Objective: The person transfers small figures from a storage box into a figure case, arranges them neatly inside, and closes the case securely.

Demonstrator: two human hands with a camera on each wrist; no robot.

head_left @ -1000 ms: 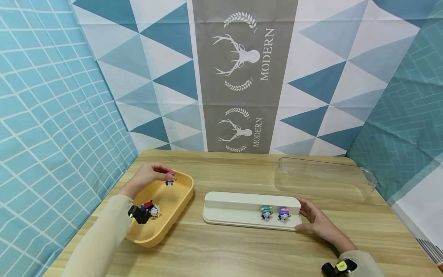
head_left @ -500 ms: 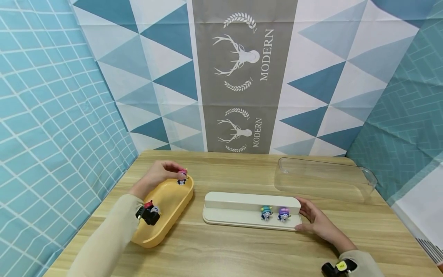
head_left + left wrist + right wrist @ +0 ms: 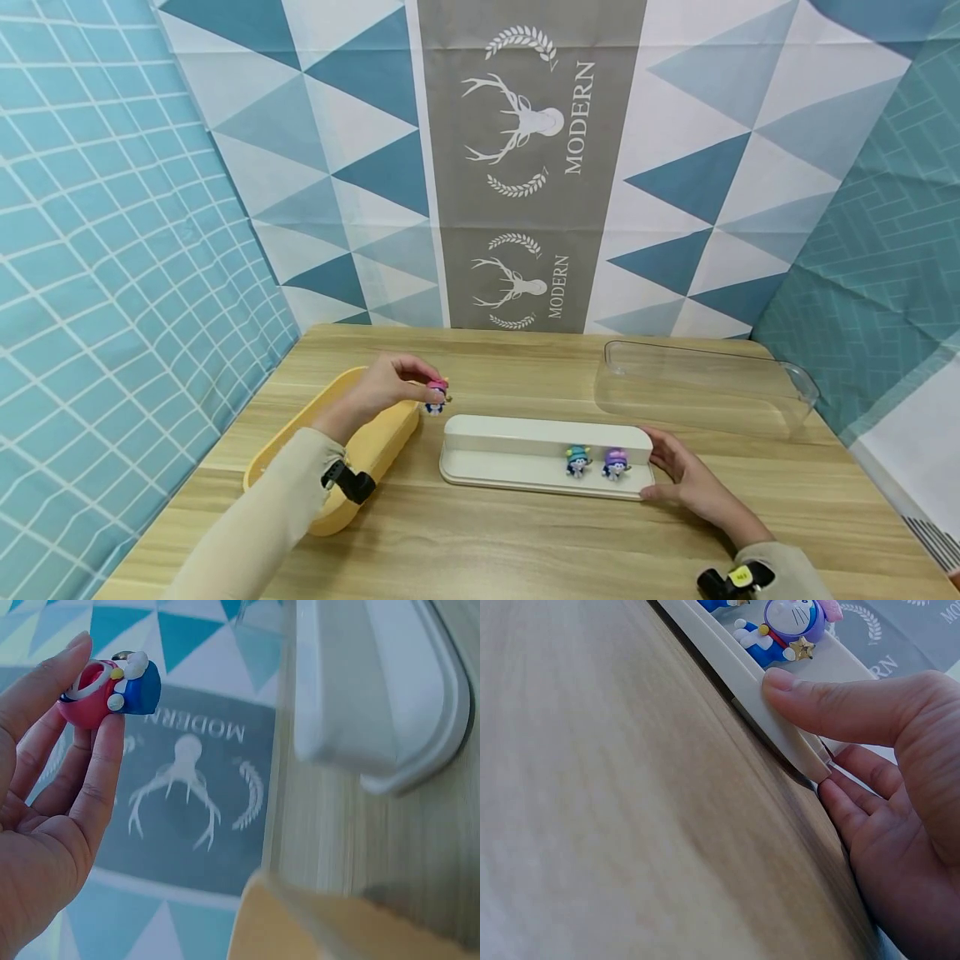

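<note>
In the head view my left hand [image 3: 382,390] pinches a small Doraemon figurine [image 3: 435,408] with a pink hat, above the table between the yellow tray [image 3: 390,454] and the white display stand [image 3: 495,469]. The left wrist view shows this figurine [image 3: 139,694] lying sideways in the picture between thumb and fingers. My right hand [image 3: 686,475] holds the stand's right end. In the right wrist view its thumb [image 3: 817,701] presses on the base while the fingers lie against the end. Two figurines stand on the base: one teal-hatted [image 3: 577,461], one purple-hatted [image 3: 615,464].
Behind the stand, at the back right, sits a long transparent cover [image 3: 705,392] on the wooden table [image 3: 525,542]. My left forearm hides part of the tray's inside. Patterned cloth [image 3: 525,167] hangs along the table's back edge.
My left hand has carried the pink-hatted figurine rightward, from over the tray to beyond its right rim. The right hand, the stand and its two figurines have stayed still.
</note>
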